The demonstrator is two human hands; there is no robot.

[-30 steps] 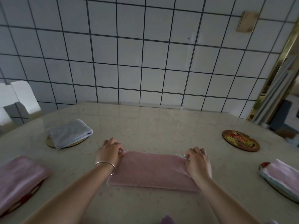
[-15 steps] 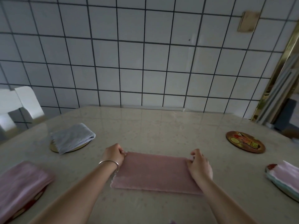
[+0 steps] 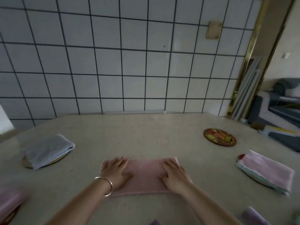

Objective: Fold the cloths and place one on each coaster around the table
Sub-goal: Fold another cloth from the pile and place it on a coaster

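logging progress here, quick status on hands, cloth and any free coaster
Left hand and right hand open, flat on pink cloth. Cloth folded, at table centre, not yet on a coaster. Bare coaster far right, path clear.

A plain dusty-pink folded terry cloth (image 3: 144, 174) is seen on a beige, finely speckled stone table (image 3: 146, 135). A pale blue-grey folded cloth (image 3: 47, 150) and a pink folded cloth with a teal-edged layer (image 3: 266, 172) are shown. A round brown coaster (image 3: 220, 137) is printed with a yellow, red and green picture. White square wall tiles (image 3: 113, 62) are lined with dark grout. A silver bangle (image 3: 105, 185) is worn.
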